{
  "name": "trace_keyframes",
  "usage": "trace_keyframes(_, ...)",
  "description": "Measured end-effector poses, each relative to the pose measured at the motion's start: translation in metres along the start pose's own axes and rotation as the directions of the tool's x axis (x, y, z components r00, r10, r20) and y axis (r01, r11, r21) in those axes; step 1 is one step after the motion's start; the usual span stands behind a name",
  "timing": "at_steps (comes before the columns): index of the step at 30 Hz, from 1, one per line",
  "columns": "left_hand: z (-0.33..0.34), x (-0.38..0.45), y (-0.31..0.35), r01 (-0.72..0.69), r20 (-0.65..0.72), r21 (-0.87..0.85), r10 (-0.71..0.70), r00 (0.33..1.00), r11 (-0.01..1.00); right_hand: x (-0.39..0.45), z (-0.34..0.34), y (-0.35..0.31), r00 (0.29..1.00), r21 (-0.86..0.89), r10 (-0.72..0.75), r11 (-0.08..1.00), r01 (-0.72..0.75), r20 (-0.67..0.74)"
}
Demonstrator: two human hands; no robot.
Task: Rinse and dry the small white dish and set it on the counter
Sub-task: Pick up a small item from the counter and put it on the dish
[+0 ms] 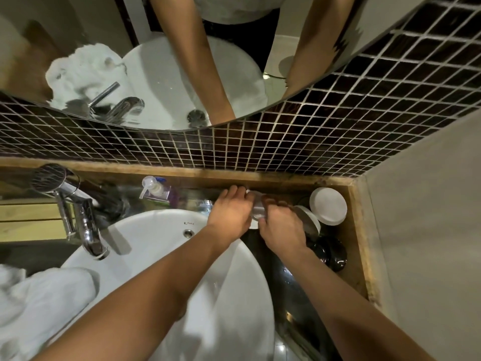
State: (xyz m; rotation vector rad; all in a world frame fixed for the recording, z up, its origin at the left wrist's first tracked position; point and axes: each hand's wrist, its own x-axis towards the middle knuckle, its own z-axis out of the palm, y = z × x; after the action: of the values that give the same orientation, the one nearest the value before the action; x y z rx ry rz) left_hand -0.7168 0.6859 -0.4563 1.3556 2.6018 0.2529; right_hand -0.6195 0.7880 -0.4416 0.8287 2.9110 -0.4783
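Note:
My left hand [230,212] and my right hand [282,227] meet over the dark counter just right of the white basin [156,243]. Between them they grip a clear glass [257,208], lying tilted, with fingers of both hands wrapped on it. Under the hands peeks a sliver of a small white dish [253,225]; most of it is hidden. A round white dish [328,205] stands in the back right corner, with another white piece [312,221] leaning beside it.
A chrome tap [86,225] overhangs the basin's left side. A white towel [39,303] lies at the front left. A pump bottle [154,190] and a hair dryer [49,177] stand at the back. A black bowl [330,252] sits right of my right wrist, by the wooden rim [360,243].

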Motion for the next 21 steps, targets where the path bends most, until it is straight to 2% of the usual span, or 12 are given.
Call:
trace_keyframes(4,-0.005,-0.005,-0.009,0.027,0.016,-0.036,-0.027,1.0,0.999,0.002,0.001,-0.004,1.0,0.03,0.0,1.0,0.0,-0.009)
trace_keyframes(9,-0.011,-0.006,-0.011,0.122,0.011,-0.211,-0.122,0.992,0.97,0.002,0.002,-0.006,1.0,0.063,-0.01,0.998,0.01,0.0)
trace_keyframes(12,-0.01,-0.004,-0.005,0.133,0.032,-0.296,-0.129,0.991,0.946,0.001,-0.001,-0.008,1.0,0.099,0.016,0.995,-0.016,-0.006)
trace_keyframes(17,-0.002,0.002,0.004,0.13,0.045,-0.398,-0.122,0.992,0.908,0.001,-0.007,-0.009,1.0,0.114,-0.018,0.993,0.015,0.026)
trace_keyframes(21,0.003,0.005,0.003,0.129,0.06,-0.428,-0.115,0.992,0.894,0.003,-0.012,-0.003,0.993,0.172,0.069,0.981,-0.085,0.098)
